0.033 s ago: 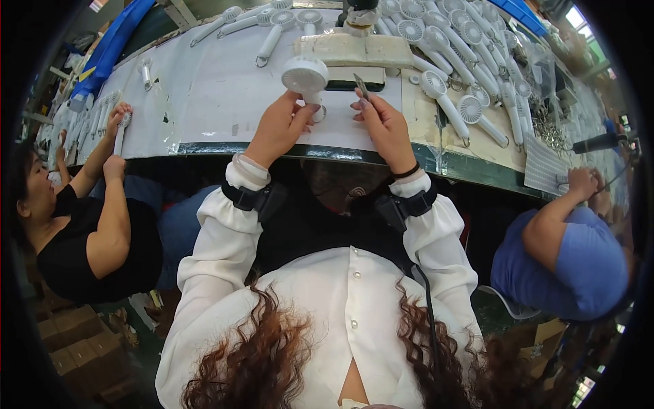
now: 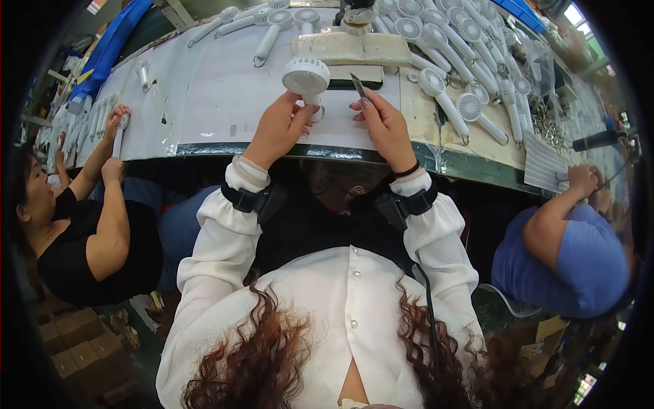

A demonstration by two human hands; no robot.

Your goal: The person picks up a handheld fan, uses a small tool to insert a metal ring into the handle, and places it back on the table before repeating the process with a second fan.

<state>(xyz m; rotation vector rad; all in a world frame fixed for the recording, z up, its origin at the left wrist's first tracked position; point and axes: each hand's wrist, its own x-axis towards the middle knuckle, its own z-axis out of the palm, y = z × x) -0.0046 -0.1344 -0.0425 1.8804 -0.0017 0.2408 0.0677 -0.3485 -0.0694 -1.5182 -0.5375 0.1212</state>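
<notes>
My left hand (image 2: 281,128) is closed around the handle of a white handheld fan (image 2: 306,76), just below its round head. The fan stands upright over the near part of the table, its grille tilted up. To its right, my right hand (image 2: 385,126) pinches a slim, pointed metal tool (image 2: 358,86). The tool's tip points away from me and a little left, apart from the fan. Whether it is a knife or tweezers cannot be made out. Fingers hide part of the fan's handle and the tool's lower end.
Many white fans (image 2: 449,51) are heaped at the right, beside small metal parts (image 2: 548,129). A padded cream block (image 2: 351,49) and a dark flat tray (image 2: 340,84) lie ahead. A co-worker in black (image 2: 95,238) sits left, another in blue (image 2: 565,262) right.
The tool in my right hand has tipped slightly to the left. My left hand keeps its hold on the fan. The background has shifted very slightly.
</notes>
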